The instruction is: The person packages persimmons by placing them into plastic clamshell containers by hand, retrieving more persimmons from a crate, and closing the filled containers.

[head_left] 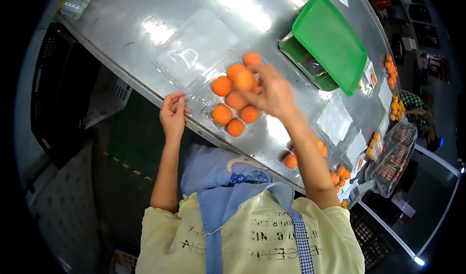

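A clear plastic clamshell box (194, 88) lies on the metal table with its lid folded back. Several oranges (222, 114) sit in its near half. My right hand (272, 92) reaches over these, slightly blurred, its fingers closed on an orange (243, 80) that looks raised above the others. At the table's front edge, just left of the box, is my left hand (174, 113). Its fingers are loosely bent and apart, with nothing visible in them.
A green lid or tray (332, 41) rests tilted on a container behind my right hand. Loose oranges (290, 161) lie by my right forearm. Farther right are bagged fruit (392, 157) and a co-worker (415, 106). Black crates (60, 94) stand at left.
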Tool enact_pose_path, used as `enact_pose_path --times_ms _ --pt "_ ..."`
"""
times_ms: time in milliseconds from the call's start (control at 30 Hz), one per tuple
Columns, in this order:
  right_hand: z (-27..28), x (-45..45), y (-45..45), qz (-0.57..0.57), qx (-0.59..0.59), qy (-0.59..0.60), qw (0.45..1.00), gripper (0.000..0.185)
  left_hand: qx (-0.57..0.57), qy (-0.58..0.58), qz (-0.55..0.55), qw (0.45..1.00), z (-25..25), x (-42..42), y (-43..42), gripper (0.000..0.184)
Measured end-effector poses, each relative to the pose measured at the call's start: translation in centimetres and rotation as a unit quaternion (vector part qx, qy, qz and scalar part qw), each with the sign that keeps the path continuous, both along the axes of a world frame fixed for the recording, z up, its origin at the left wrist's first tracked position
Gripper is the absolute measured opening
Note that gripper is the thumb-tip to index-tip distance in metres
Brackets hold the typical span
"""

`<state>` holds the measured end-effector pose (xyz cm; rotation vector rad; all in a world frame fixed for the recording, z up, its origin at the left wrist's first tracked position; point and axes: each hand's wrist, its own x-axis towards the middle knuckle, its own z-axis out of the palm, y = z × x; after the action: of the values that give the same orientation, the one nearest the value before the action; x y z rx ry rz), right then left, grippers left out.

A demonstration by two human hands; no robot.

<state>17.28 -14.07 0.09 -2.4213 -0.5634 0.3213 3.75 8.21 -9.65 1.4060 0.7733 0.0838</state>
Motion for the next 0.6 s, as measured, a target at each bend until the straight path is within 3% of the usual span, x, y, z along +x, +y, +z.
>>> enact_pose_path --times_ms 133,600 --pt "-1.1 -3.4 4.6 0.103 0.046 -0.079 0.99 0.041 0.013 0.004 -0.007 1.0 0.4 -0.1 -0.1 0.016" --pt "-4.6 -5.4 7.6 0.159 -0.064 -0.151 0.974 0.035 0.016 -0.014 -0.011 1.0 0.5 -0.3 0.3 0.013"
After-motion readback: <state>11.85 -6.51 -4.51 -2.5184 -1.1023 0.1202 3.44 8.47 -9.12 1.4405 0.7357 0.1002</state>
